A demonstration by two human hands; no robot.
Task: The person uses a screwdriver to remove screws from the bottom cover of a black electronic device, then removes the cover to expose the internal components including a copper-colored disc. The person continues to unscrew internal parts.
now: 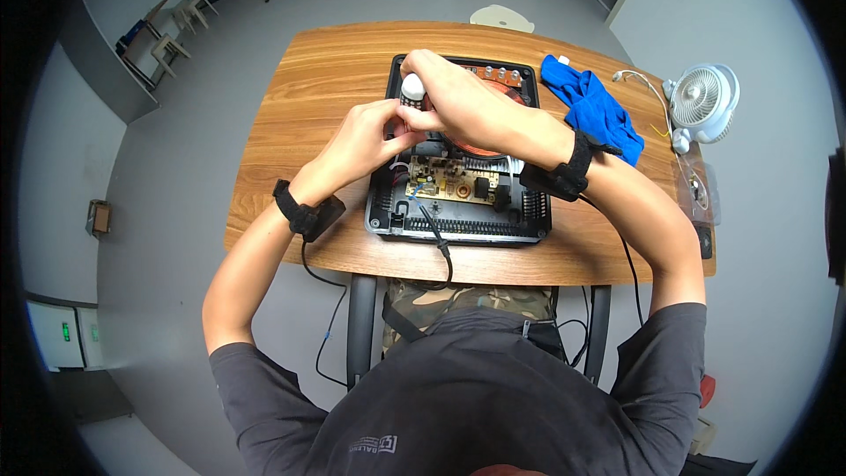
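Observation:
An opened induction cooker lies on the table, its black lower housing facing up. Over its far left part, both my hands meet around a short upright cylinder with a rounded white end and a dark patterned body; its lower end is hidden. My right hand is closed about it from the right. Just below, my left hand has thumb and fingers pinched together beside the cylinder; what they hold is hidden. The copper coil is partly covered by my right hand. Nearer me sits a tan circuit board.
A black power cord runs from the housing over the front table edge. At the right lie a blue cloth, a white fan and a clear plastic tray. Black bands with cables circle both wrists.

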